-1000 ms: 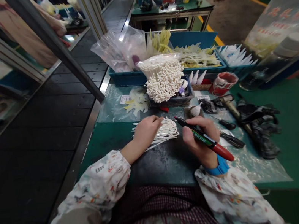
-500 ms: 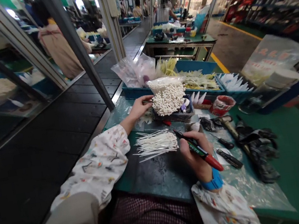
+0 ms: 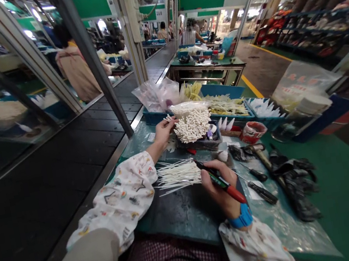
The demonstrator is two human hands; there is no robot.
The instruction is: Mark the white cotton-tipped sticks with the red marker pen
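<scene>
My left hand pinches a few white-tipped sticks at the left side of a thick bundle of white-tipped sticks. The bundle lies in a dark tray, its round tips facing me. My right hand is closed round a black marker with a red end. The marker's dark tip points left, at the right end of a loose pile of thin white sticks lying on the dark mat.
Blue bins with yellow-green and white pieces stand behind. At right are a red-rimmed cup, a screwdriver, a hammer and black cloth. A dark conveyor runs at left, beside a metal post.
My left hand now has a few sticks between its fingers, pulled up beside the bundle. The view has tilted up a little. My right hand keeps the marker near the pile.
</scene>
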